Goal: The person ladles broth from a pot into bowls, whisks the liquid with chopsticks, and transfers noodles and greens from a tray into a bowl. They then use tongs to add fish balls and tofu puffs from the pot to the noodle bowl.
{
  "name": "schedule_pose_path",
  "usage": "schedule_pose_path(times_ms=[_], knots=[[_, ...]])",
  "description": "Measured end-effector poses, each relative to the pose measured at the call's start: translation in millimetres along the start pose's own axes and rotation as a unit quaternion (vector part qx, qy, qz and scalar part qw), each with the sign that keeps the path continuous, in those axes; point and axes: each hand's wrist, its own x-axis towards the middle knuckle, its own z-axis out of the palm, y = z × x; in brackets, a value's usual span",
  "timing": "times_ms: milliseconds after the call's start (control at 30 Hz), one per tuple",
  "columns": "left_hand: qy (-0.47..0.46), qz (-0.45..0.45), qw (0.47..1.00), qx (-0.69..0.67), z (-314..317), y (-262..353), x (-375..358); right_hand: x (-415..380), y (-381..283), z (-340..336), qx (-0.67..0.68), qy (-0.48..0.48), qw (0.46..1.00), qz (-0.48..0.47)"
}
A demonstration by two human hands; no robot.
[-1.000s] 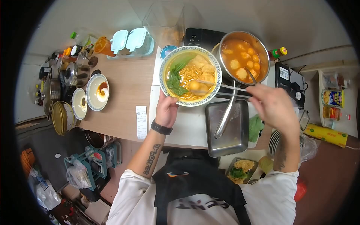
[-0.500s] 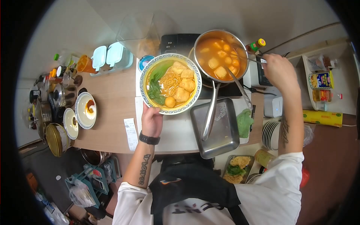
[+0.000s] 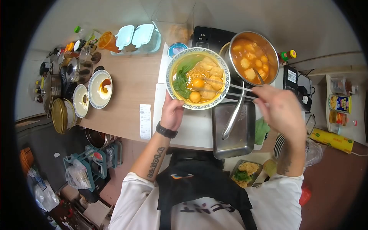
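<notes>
- Head view: holding bowl (image 3: 170, 78) at frame centre, pinching its rim with left hand (image 3: 172, 115).
- Gripping utensil (image 3: 235, 86) in right hand (image 3: 281, 109), right of centre.
- Apparently placing balls (image 3: 197, 83); next, likely requires gentle release over level bowl.
- Since half a second ago: moved right hand from pot (image 3: 253, 34) to bowl; now showing two balls, formerly one.

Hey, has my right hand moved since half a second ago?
Yes: judged against the pot's handle, your right hand has moved left and closer to your body.
</notes>
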Motion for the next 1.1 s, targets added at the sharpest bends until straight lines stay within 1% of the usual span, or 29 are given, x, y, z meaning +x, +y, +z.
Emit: schedule_pose_path(times_ms=[33,133,233,300,367,433,500,567,600,633,700,733,800,900,967,1033,1100], knots=[[0.002,0.003,1.0,0.0,-0.5,0.9,-1.1,3.6,-7.0,13.5,-0.001,0.01,1.0,-0.024],[0.008,0.014,1.0,0.002,-5.5,5.1,-6.9,13.3,-22.3,29.2,0.009,-0.021,0.998,-0.057],[0.014,0.027,1.0,0.003,-18.4,9.9,-14.1,11.6,-30.6,28.2,0.034,0.002,0.998,-0.057],[0.019,0.03,0.999,0.005,-28.1,14.3,-19.9,10.6,-32.8,24.1,0.07,0.01,0.997,-0.022],[0.03,0.032,0.999,-0.004,-36.5,19.1,-27.7,13.8,-42.0,36.6,0.071,0.012,0.997,-0.037],[0.041,0.036,0.998,-0.011,-45.2,27.3,-35.0,17.0,-60.3,45.1,0.057,-0.017,0.997,-0.053],[0.047,0.037,0.997,-0.043,-56.7,37.4,-43.5,12.7,-72.9,46.4,0.073,-0.01,0.996,-0.058],[0.065,0.043,0.996,-0.039,-75.6,44.8,-53.4,2.5,-85.0,45.9,0.146,0.025,0.989,0.002],[0.073,0.042,0.996,-0.033,-86.8,48.8,-56.8,-3.4,-91.9,45.4,0.149,0.02,0.988,0.021],[0.079,0.048,0.995,-0.034,-98.8,52.4,-59.6,-9.7,-98.0,47.6,0.151,0.017,0.988,0.012],[0.11,0.046,0.992,-0.045,-124.7,58.3,-62.0,-21.9,-110.9,55.7,0.201,-0.006,0.977,0.066],[0.115,0.05,0.991,-0.047,-137.4,61.4,-62.4,-27.5,-119.2,60.1,0.2,-0.01,0.978,0.06],[0.128,0.051,0.989,-0.05,-163.5,70.1,-57.3,-36.1,-135.1,70.3,0.23,-0.035,0.966,0.109],[0.131,0.054,0.989,-0.044,-199.0,78.8,-44.6,-45.1,-156.0,87.5,0.262,-0.06,0.95,0.156],[0.14,0.055,0.987,-0.056,-213.8,84.7,-34.0,-48.3,-166.7,100.5,0.259,-0.066,0.95,0.16],[0.14,0.03,0.989,-0.035,-220.3,92.8,-23.0,-46.4,-178.1,110.0,0.252,-0.071,0.951,0.167],[0.13,0.027,0.991,-0.022,-230.7,93.5,-12.3,-44.9,-188.0,116.8,0.256,-0.058,0.952,0.16]])
